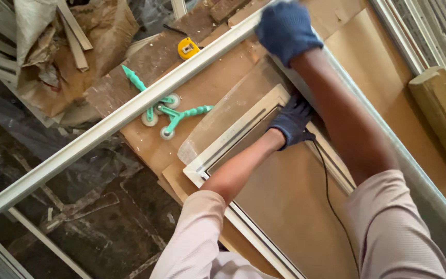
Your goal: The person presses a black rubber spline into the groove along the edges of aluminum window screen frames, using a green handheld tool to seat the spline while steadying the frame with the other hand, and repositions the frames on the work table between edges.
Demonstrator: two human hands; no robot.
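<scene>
Blue-gloved, my right hand closes over the long white frame rail; my left hand presses spread fingers on the window frame.

I'm seeing the gloved left hand pressing on the white frame, right hand lying on the long white bar; green rollers sitting nearby.

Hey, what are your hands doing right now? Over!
Left hand pressing the white frame. Right hand on the long white rail. Green roller tools beside it.
</scene>
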